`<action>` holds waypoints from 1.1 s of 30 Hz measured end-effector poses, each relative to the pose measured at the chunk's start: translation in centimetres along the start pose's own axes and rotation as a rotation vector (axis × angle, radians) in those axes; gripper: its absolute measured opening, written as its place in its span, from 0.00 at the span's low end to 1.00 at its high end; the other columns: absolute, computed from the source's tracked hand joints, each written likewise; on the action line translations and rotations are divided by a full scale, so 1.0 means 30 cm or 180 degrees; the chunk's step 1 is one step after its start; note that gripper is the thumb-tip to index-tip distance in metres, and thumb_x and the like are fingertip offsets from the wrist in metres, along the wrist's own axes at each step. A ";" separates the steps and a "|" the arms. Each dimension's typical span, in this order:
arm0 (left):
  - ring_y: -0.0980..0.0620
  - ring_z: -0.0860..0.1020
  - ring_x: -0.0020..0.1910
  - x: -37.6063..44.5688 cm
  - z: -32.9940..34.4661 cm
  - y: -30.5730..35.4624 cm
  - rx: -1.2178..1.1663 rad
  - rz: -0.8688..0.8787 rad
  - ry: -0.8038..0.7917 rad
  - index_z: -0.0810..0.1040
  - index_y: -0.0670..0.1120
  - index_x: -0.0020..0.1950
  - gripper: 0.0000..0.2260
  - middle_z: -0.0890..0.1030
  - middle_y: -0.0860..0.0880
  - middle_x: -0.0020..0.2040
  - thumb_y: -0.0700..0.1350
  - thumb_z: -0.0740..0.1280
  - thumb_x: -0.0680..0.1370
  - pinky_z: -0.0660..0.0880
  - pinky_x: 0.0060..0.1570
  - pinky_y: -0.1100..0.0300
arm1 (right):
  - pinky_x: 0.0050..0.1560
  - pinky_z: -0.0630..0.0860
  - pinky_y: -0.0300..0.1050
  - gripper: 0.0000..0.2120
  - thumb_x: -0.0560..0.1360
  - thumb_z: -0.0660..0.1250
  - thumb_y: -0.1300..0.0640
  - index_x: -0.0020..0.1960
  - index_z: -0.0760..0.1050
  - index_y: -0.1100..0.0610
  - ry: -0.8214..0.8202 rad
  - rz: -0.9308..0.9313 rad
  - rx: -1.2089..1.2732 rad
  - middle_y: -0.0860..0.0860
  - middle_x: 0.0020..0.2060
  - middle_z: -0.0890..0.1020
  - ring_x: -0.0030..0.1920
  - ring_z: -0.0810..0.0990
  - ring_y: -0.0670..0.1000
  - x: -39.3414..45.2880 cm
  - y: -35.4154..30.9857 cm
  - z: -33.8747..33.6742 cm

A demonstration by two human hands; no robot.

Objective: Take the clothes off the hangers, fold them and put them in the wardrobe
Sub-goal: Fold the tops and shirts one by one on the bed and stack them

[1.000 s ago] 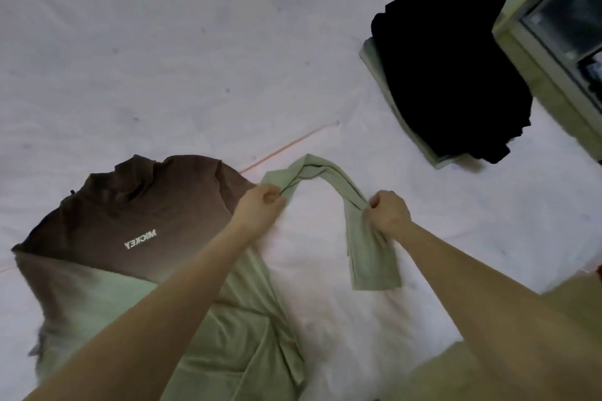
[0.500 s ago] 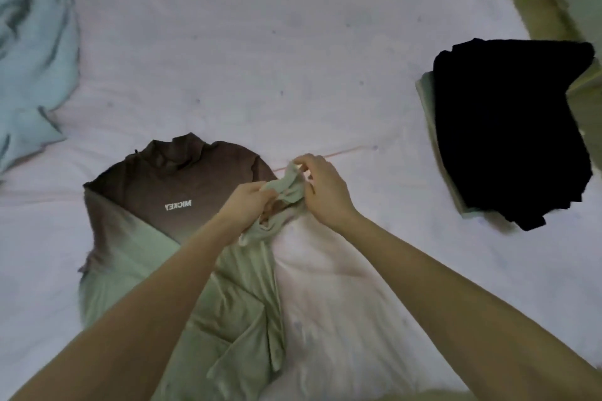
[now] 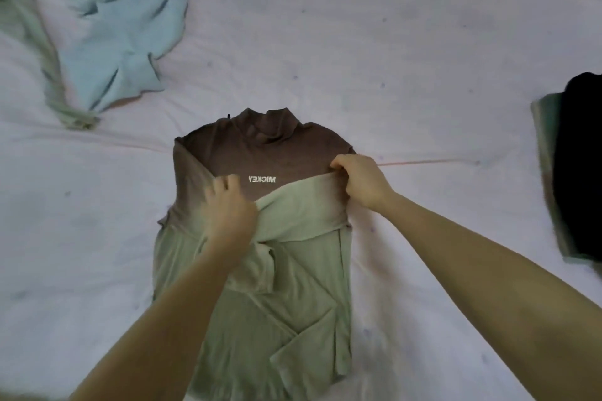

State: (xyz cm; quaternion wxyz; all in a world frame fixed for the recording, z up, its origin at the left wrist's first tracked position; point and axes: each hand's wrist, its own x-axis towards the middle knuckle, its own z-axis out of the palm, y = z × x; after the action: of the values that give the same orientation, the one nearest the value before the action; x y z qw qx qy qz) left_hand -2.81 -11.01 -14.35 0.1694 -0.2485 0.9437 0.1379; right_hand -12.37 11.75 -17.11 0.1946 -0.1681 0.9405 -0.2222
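While your left hand and right hand each pinch the green sleeve folded across the brown-to-green gradient high-neck top, folding is midway; beside that top, a black folded pile waits, a light-blue garment remains unfolded.

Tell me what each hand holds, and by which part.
Both grip the brown-green top's folded sleeve: left hand its end, right hand at the shoulder.
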 end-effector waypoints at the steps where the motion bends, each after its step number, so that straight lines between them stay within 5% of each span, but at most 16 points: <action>1: 0.40 0.69 0.64 0.009 0.039 0.048 -0.0150 0.0631 -0.0152 0.69 0.41 0.67 0.19 0.71 0.41 0.65 0.43 0.63 0.76 0.66 0.63 0.49 | 0.58 0.70 0.51 0.25 0.65 0.58 0.75 0.59 0.77 0.59 0.0068 -0.0027 -0.0134 0.56 0.53 0.82 0.55 0.77 0.59 0.014 0.007 0.005; 3: 0.43 0.66 0.69 0.022 0.110 0.135 -0.0200 0.1497 -0.0497 0.65 0.44 0.73 0.24 0.70 0.44 0.69 0.47 0.63 0.78 0.62 0.68 0.52 | 0.60 0.67 0.50 0.26 0.66 0.60 0.73 0.61 0.76 0.58 0.0013 -0.0032 -0.0444 0.55 0.55 0.81 0.57 0.75 0.58 0.033 0.034 0.014; 5: 0.45 0.63 0.72 0.040 0.161 0.204 -0.0190 0.1702 -0.0608 0.59 0.45 0.77 0.28 0.67 0.45 0.72 0.51 0.63 0.79 0.59 0.71 0.53 | 0.58 0.67 0.49 0.24 0.68 0.61 0.71 0.62 0.75 0.56 -0.0246 -0.0051 -0.0672 0.54 0.56 0.79 0.58 0.74 0.57 0.049 0.064 0.023; 8: 0.43 0.67 0.68 0.086 0.205 0.264 -0.0219 0.1530 -0.0816 0.62 0.44 0.75 0.29 0.72 0.44 0.69 0.55 0.64 0.78 0.64 0.68 0.51 | 0.47 0.71 0.48 0.16 0.70 0.60 0.69 0.53 0.78 0.57 -0.0475 -0.0111 -0.0692 0.55 0.50 0.78 0.54 0.74 0.58 0.078 0.102 0.024; 11: 0.45 0.75 0.56 0.129 0.209 0.286 -0.0369 0.1301 -0.1019 0.77 0.46 0.57 0.20 0.80 0.47 0.53 0.59 0.68 0.75 0.70 0.54 0.53 | 0.45 0.71 0.47 0.11 0.71 0.60 0.68 0.46 0.78 0.58 -0.0549 -0.0220 -0.0466 0.53 0.47 0.78 0.51 0.74 0.55 0.121 0.127 -0.005; 15: 0.50 0.73 0.48 0.148 0.183 0.308 -0.0728 0.1271 -0.1098 0.73 0.46 0.41 0.17 0.74 0.49 0.45 0.56 0.74 0.70 0.70 0.45 0.56 | 0.43 0.72 0.49 0.07 0.74 0.59 0.67 0.47 0.73 0.58 -0.0647 -0.0605 -0.0006 0.50 0.41 0.79 0.42 0.75 0.53 0.174 0.097 -0.041; 19: 0.50 0.76 0.47 0.154 0.192 0.318 -0.1416 0.0721 -0.1883 0.75 0.40 0.51 0.21 0.78 0.48 0.47 0.51 0.77 0.69 0.73 0.45 0.57 | 0.34 0.66 0.42 0.04 0.79 0.62 0.56 0.46 0.70 0.55 -0.0940 -0.0900 -0.0374 0.46 0.33 0.75 0.33 0.70 0.46 0.232 0.060 -0.052; 23: 0.54 0.74 0.35 0.103 0.239 0.298 -0.1831 0.0348 -0.2453 0.79 0.42 0.40 0.12 0.76 0.50 0.36 0.49 0.76 0.71 0.71 0.37 0.62 | 0.40 0.67 0.44 0.11 0.79 0.60 0.54 0.40 0.70 0.57 -0.1316 -0.0868 -0.0571 0.47 0.37 0.72 0.38 0.71 0.49 0.268 0.099 -0.063; 28: 0.55 0.76 0.35 0.082 0.255 0.328 -0.2052 0.0229 -0.2444 0.81 0.42 0.42 0.13 0.78 0.52 0.35 0.52 0.75 0.72 0.72 0.37 0.64 | 0.42 0.68 0.46 0.07 0.69 0.57 0.69 0.40 0.69 0.57 -0.1532 -0.0642 -0.0656 0.49 0.41 0.72 0.42 0.71 0.54 0.285 0.131 -0.088; 33: 0.54 0.76 0.36 0.121 0.237 0.336 -0.2326 -0.0321 -0.2265 0.80 0.43 0.47 0.15 0.79 0.51 0.37 0.55 0.64 0.80 0.71 0.38 0.61 | 0.40 0.68 0.46 0.06 0.69 0.59 0.66 0.40 0.69 0.56 -0.1298 -0.0565 -0.0631 0.51 0.41 0.76 0.42 0.73 0.54 0.316 0.153 -0.062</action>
State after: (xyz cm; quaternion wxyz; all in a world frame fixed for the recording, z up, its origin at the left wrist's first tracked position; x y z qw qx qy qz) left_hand -9.20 -1.65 -20.42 0.3886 -0.2743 0.7046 0.5265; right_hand -22.47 12.47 -20.54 0.3427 -0.3097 0.8805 -0.1064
